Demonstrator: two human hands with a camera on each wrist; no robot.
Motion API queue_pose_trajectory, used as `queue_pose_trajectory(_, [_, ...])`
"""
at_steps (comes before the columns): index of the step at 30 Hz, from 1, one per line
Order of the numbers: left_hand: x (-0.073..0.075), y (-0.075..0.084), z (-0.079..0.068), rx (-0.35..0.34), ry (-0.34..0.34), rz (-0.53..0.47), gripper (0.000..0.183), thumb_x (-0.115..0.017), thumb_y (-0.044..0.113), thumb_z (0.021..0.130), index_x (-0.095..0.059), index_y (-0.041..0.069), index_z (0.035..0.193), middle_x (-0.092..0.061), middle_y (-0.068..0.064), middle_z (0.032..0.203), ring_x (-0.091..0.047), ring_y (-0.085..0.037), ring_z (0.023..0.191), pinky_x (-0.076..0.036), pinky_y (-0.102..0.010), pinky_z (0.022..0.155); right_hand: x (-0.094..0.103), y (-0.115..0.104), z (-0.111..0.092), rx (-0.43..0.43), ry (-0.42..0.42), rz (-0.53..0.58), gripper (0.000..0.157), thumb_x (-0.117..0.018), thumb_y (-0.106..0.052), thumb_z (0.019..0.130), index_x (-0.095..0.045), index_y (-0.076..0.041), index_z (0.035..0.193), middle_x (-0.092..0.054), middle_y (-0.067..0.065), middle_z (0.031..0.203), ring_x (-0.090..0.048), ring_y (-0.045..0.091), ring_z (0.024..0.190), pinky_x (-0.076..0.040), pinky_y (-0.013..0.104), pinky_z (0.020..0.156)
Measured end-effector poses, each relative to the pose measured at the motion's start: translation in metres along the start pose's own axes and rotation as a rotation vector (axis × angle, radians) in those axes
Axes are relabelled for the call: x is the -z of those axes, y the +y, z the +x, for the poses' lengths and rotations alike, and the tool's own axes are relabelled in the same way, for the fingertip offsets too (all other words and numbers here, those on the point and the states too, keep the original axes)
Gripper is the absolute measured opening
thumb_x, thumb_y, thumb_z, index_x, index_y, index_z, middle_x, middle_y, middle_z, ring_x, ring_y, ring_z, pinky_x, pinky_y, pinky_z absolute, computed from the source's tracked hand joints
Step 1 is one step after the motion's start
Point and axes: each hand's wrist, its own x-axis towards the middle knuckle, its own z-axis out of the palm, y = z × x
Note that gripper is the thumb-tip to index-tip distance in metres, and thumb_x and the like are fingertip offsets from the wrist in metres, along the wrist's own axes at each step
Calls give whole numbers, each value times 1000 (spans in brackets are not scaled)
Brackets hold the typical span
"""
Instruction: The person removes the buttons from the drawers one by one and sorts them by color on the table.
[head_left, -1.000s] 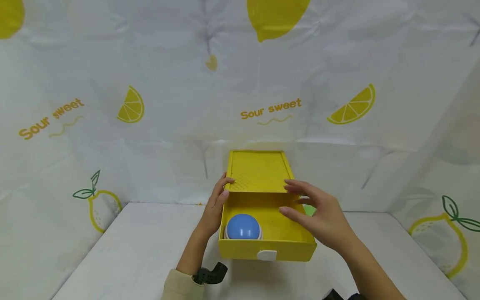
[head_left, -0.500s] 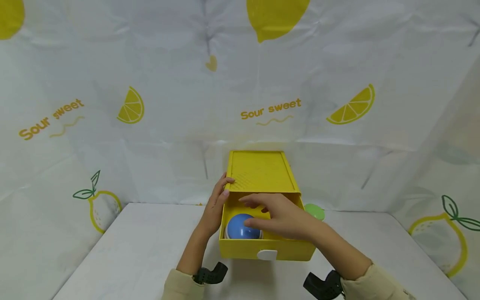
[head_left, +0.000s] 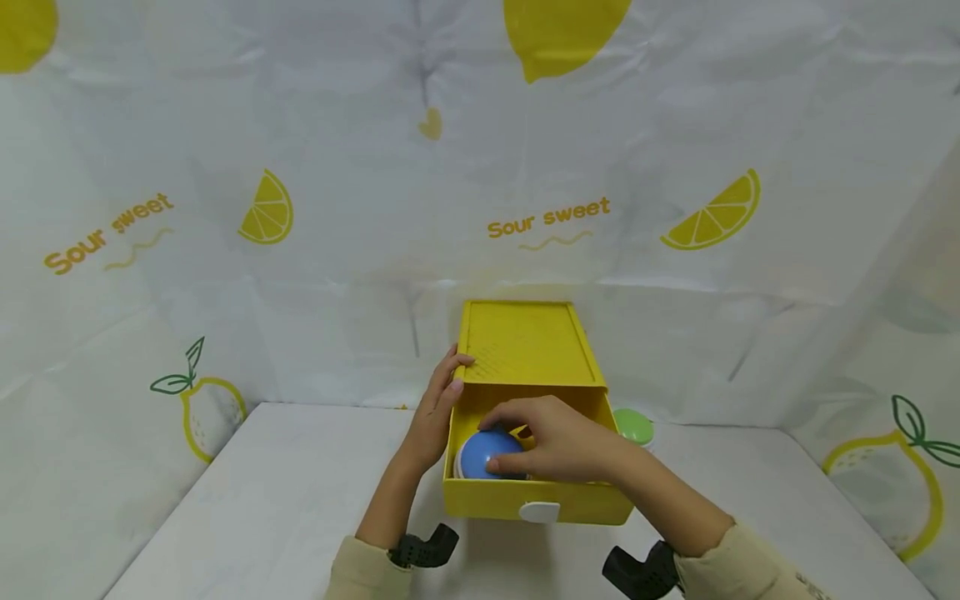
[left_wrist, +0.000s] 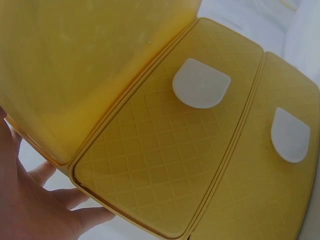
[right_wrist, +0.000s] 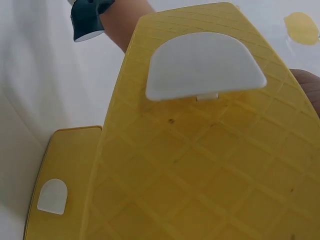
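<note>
A yellow drawer cabinet (head_left: 528,342) stands on the table with its top drawer (head_left: 495,500) pulled out. In the drawer's front left corner is a blue dome-topped round thing (head_left: 476,457) with a white rim. My right hand (head_left: 558,437) reaches into the drawer and grips it, thumb on the near side and fingers on the far side. My left hand (head_left: 435,417) rests against the cabinet's left side, fingertips at the top edge. The left wrist view shows that hand's fingers (left_wrist: 92,216) along the cabinet's side. The drawer front (right_wrist: 210,160) hides the right hand's grasp in the right wrist view.
Right of the cabinet stands a green round-topped thing (head_left: 634,426) with white below it, partly hidden. White pull tabs (left_wrist: 201,83) stick out from the drawer fronts. Behind the white table (head_left: 300,483) hangs a lemon-printed sheet (head_left: 375,267).
My right hand has moved left from the drawer's right side, over the blue dome-topped thing, and now grips it. My left hand has stayed against the cabinet. The view has shifted slightly.
</note>
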Motion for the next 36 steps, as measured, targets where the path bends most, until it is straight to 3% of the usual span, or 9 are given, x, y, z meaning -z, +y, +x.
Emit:
queue_pose_trajectory(5, [0, 0, 0, 9, 3, 20, 36, -30, 33, 111, -40, 20, 143, -7, -8, 172, -8, -35, 159, -13, -64, 125, 1, 1, -1, -2, 18, 77, 46, -80, -39, 87, -71, -15, 125, -68, -5, 118, -65, 11, 101, -60, 29, 90])
queue_pose_trajectory(13, [1, 0, -1, 18, 8, 36, 36, -30, 34, 110, -40, 22, 143, -8, -6, 172, -10, -36, 159, -15, -64, 125, 3, 5, -4, -33, 37, 170, 38, -82, -39, 84, -72, -27, 119, -68, -1, 128, -65, 20, 109, -58, 28, 84])
queue_pose_trajectory(20, [-1, 1, 0, 14, 8, 31, 35, -32, 36, 110, -41, 23, 141, -8, -7, 172, -10, -34, 159, -17, -63, 125, 5, 7, -7, -44, 17, 290, 53, -84, -32, 83, -66, -15, 130, -69, 3, 124, -68, 18, 97, -59, 29, 83])
queue_pose_trajectory(24, [-1, 1, -1, 11, 9, 28, 35, -32, 35, 110, -41, 22, 141, -7, -7, 172, -10, -34, 159, -17, -63, 125, 7, 8, -9, -67, 4, 314, 51, -84, -32, 83, -67, -15, 129, -70, 4, 120, -68, 19, 95, -59, 29, 81])
queue_pose_trajectory(29, [-1, 0, 0, 7, 14, 24, 35, -31, 34, 110, -41, 21, 141, -8, -8, 172, -11, -35, 159, -16, -64, 125, 11, 9, -18, -104, 95, 335, 47, -85, -31, 81, -70, -17, 123, -70, 7, 121, -66, 22, 101, -60, 33, 84])
queue_pose_trajectory(36, [0, -1, 0, -9, 9, 7, 36, -30, 32, 111, -41, 19, 143, -7, -7, 172, -9, -35, 159, -14, -64, 125, 24, 9, -40, -113, 236, 342, 46, -85, -28, 82, -69, -16, 124, -70, 10, 123, -69, 21, 100, -60, 30, 83])
